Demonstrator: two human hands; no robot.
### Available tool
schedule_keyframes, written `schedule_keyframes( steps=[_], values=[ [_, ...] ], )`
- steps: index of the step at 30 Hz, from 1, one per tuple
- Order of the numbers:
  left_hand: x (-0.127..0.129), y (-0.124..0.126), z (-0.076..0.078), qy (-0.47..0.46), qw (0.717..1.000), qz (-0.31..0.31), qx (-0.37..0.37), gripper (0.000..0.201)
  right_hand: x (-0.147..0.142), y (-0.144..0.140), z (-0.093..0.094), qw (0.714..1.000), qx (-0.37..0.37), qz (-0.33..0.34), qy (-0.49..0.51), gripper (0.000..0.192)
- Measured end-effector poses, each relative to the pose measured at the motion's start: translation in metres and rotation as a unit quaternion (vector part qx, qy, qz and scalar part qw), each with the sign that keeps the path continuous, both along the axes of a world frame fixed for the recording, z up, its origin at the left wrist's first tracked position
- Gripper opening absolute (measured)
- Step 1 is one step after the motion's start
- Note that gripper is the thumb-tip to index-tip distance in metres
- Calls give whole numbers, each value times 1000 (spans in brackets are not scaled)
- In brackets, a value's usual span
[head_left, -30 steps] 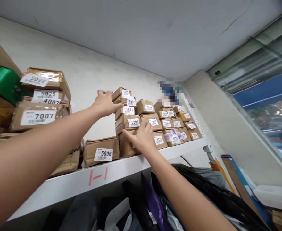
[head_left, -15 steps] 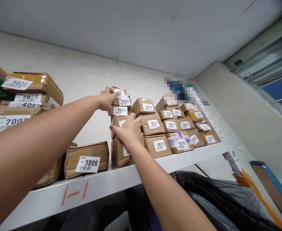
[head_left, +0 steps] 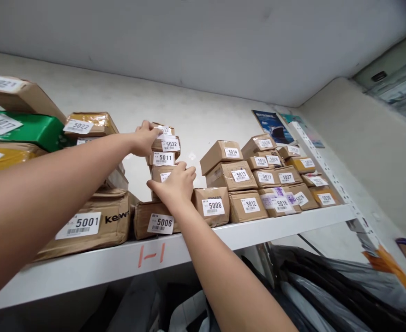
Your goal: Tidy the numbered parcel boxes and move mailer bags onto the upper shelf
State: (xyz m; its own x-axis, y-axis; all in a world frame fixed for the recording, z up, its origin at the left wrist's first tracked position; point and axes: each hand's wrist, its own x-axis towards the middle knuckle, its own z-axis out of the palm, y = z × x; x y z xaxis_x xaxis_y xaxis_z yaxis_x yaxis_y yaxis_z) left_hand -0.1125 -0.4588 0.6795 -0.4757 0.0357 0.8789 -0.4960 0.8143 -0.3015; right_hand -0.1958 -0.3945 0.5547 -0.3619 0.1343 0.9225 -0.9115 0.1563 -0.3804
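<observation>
Stack (head_left: 163, 159) of parcels 5032, 5011 has shifted left along the shelf (head_left: 189, 244), exposing parcel 5008 (head_left: 212, 206). Left hand (head_left: 144, 138) clasps its top; right hand (head_left: 175, 184) presses flat against its base.

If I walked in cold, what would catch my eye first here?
Two bare arms reaching up to a white shelf packed with brown parcels. The left hand steadies the top of a tall stack labelled 5032 and 5011, while the right hand presses its lower front. A green parcel stands out at far left.
</observation>
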Motion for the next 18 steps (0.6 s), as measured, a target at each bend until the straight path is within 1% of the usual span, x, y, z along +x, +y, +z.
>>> schedule_keyframes(
  steps=[5,8,10,13,15,16,18],
  values=[
    [12,-22,-10,11,1000,12,3,86,14,-25,-9,1000,12,-6,1,83],
    [14,-27,-14,27,1000,11,-1,83,18,-33,-10,1000,14,-7,-7,87],
    [15,-29,-16,36,999,9,3,80,19,-35,-12,1000,21,-23,-3,90],
    [14,-30,-19,54,999,-3,8,76,18,-35,-19,997,45,-58,29,93],
    [12,-31,-22,66,998,-15,3,73,16,-30,-25,994,56,-74,57,91],
    [12,-31,-23,70,997,-21,-1,71,13,-25,-27,993,53,-79,71,88],
    [12,-30,-25,70,997,-29,-6,70,4,-9,-30,991,13,-92,100,79]
  ],
)
